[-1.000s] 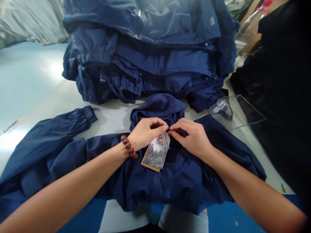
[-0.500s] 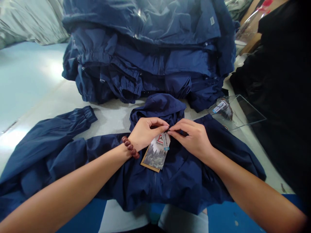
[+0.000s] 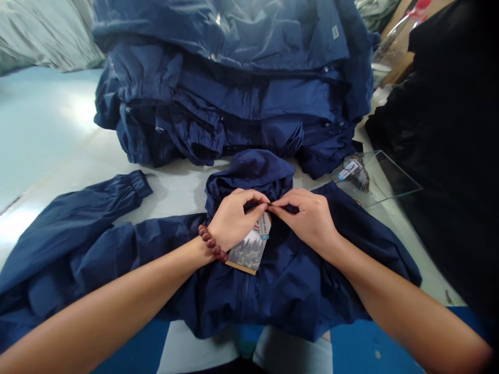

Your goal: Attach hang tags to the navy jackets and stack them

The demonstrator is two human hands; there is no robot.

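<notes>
A navy blue jacket [image 3: 288,280] lies spread flat on the table in front of me, its hood bunched at the top and one sleeve stretched out to the left. My left hand [image 3: 234,218], with a bead bracelet on the wrist, is pinched at the jacket's collar over a cardboard hang tag [image 3: 249,252] printed with a forest picture. My right hand [image 3: 310,218] is pinched too, and its fingertips meet those of the left at the top of the tag. What the fingertips grip is too small to make out.
A tall stack of folded navy jackets [image 3: 234,83] stands just behind the spread one. A clear plastic sheet [image 3: 384,179] with a tag on it lies at the right, beside a dark fabric heap [image 3: 444,130]. Pale fabric [image 3: 42,31] lies at the far left.
My view has shifted a little. My left hand has slid down over the top of the hang tag and covers more of it. Both hands stay pinched together at the collar.
</notes>
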